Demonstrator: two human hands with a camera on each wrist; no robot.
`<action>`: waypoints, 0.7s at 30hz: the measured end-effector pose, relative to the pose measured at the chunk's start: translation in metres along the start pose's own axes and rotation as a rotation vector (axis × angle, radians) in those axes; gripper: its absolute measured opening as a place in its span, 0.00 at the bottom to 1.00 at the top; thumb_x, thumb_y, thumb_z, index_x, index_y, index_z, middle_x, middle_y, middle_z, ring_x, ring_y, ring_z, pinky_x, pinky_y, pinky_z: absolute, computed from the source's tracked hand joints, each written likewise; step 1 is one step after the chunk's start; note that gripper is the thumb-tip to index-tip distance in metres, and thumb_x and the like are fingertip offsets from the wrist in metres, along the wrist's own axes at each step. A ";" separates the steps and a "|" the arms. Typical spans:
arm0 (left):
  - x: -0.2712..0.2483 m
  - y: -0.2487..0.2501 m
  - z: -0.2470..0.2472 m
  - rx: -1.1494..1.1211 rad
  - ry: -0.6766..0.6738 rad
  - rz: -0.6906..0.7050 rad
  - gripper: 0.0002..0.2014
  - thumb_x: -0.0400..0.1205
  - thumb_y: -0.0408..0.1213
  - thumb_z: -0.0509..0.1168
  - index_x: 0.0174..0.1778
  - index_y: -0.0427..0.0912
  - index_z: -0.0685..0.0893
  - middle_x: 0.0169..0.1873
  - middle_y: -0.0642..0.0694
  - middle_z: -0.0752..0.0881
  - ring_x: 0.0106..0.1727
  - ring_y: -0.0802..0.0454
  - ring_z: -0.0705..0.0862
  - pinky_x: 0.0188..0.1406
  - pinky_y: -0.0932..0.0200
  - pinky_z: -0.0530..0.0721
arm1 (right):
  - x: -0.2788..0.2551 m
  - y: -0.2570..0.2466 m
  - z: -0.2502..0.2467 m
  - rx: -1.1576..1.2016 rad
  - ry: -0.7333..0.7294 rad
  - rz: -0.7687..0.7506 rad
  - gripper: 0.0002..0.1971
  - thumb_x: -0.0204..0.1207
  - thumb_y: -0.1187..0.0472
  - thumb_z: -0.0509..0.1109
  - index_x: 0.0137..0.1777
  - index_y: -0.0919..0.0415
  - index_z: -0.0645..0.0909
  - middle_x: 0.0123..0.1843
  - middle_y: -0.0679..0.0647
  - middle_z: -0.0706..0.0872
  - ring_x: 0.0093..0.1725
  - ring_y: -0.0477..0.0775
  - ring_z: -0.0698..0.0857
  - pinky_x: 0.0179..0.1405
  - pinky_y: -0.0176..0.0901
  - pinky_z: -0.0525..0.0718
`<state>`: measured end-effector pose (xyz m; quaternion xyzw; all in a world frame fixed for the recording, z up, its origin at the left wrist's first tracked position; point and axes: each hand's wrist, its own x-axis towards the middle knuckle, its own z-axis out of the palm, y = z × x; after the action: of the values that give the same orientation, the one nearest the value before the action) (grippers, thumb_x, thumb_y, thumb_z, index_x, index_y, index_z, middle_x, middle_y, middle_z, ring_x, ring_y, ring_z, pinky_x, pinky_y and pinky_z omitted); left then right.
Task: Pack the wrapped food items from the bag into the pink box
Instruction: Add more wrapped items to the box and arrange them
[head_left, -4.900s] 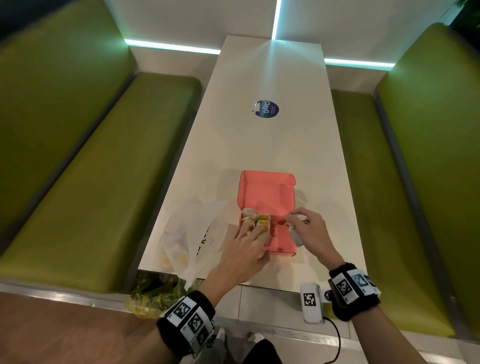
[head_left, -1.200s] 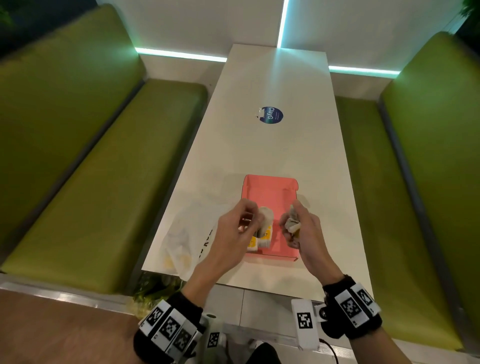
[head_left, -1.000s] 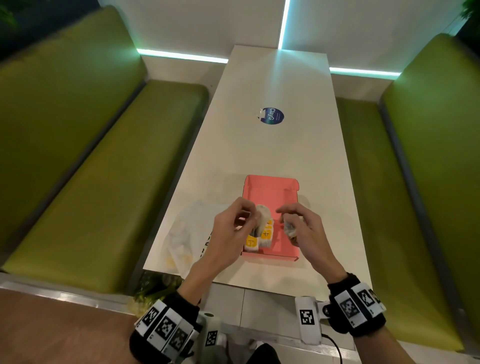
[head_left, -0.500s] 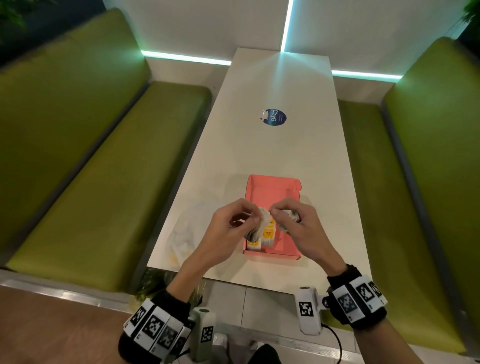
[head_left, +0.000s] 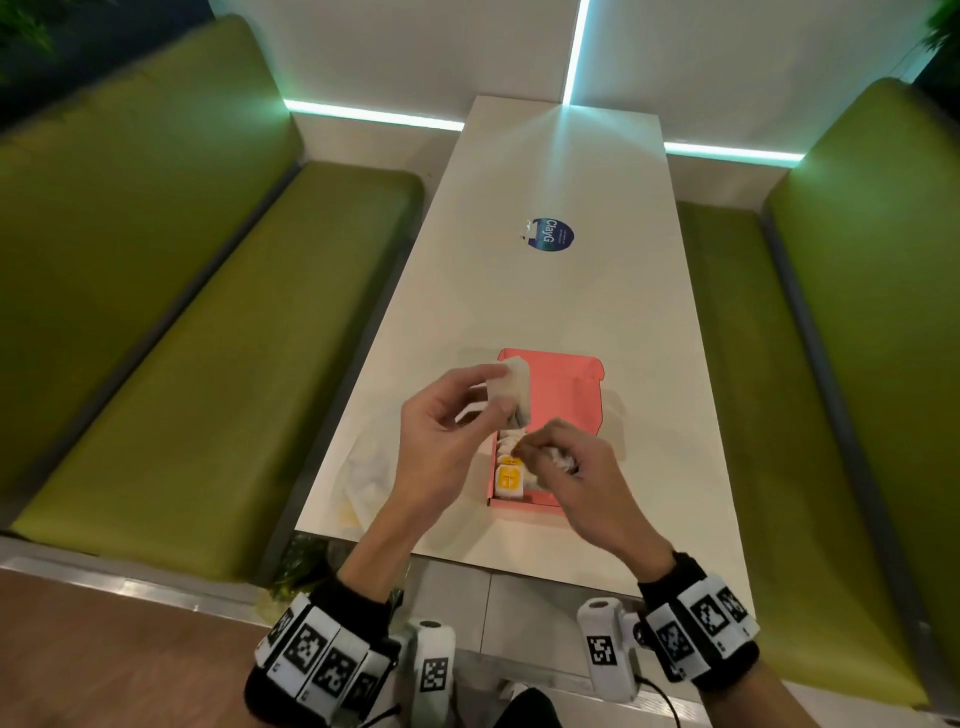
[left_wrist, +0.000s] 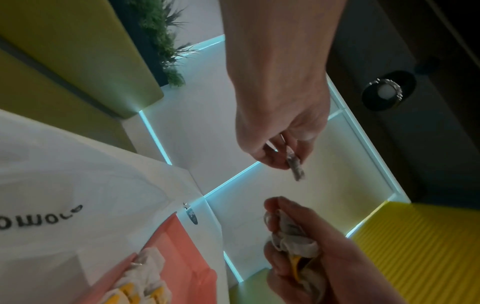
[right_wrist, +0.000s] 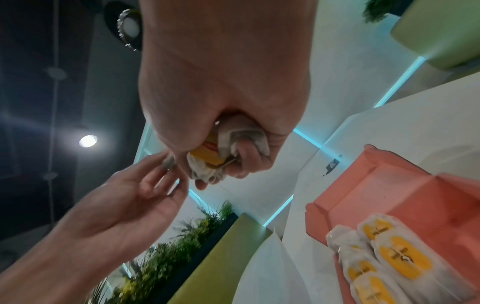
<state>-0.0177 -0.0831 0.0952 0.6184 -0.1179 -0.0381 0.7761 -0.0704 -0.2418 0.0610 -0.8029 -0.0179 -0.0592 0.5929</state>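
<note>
Packing partly done
We see wrapped items (head_left: 511, 470) in pink box (head_left: 566, 387); right hand (head_left: 569, 475) grips another (right_wrist: 221, 156); left hand (head_left: 447, 415) pinches paper (head_left: 511, 382)

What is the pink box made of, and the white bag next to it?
The pink box looks like matte cardboard: flat panels, folded flaps and creased corners. The white bag seems thin, crinkly plastic, slightly see-through with a soft sheen, though it might be waxy paper.

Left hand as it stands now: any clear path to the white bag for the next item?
Probably not yet. The left hand hovers close beside the white bag with nothing between them, but its fingers pinch a white wrapper, so it looks occupied until that is put down.
</note>
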 end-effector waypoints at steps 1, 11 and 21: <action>0.000 -0.004 0.001 0.019 0.018 0.003 0.15 0.77 0.20 0.72 0.55 0.40 0.89 0.44 0.46 0.91 0.48 0.50 0.90 0.49 0.55 0.89 | -0.004 0.000 0.003 -0.042 -0.036 -0.010 0.05 0.79 0.64 0.71 0.43 0.59 0.87 0.39 0.43 0.84 0.40 0.45 0.82 0.42 0.34 0.75; -0.024 -0.033 -0.015 0.389 -0.287 0.124 0.11 0.80 0.19 0.67 0.52 0.35 0.88 0.48 0.51 0.91 0.49 0.54 0.89 0.50 0.56 0.87 | -0.010 -0.044 -0.030 -0.630 -0.216 -0.127 0.08 0.81 0.47 0.63 0.46 0.45 0.83 0.43 0.35 0.78 0.41 0.42 0.79 0.41 0.48 0.80; -0.041 -0.023 -0.013 0.108 -0.370 -0.017 0.12 0.81 0.22 0.65 0.56 0.33 0.90 0.51 0.33 0.88 0.49 0.34 0.87 0.50 0.40 0.86 | 0.018 -0.045 -0.055 -0.482 -0.249 -0.218 0.06 0.81 0.53 0.71 0.45 0.51 0.87 0.42 0.40 0.82 0.41 0.45 0.82 0.43 0.40 0.78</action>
<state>-0.0522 -0.0675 0.0642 0.6424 -0.2555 -0.1512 0.7066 -0.0612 -0.2814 0.1220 -0.9150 -0.1625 -0.0260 0.3683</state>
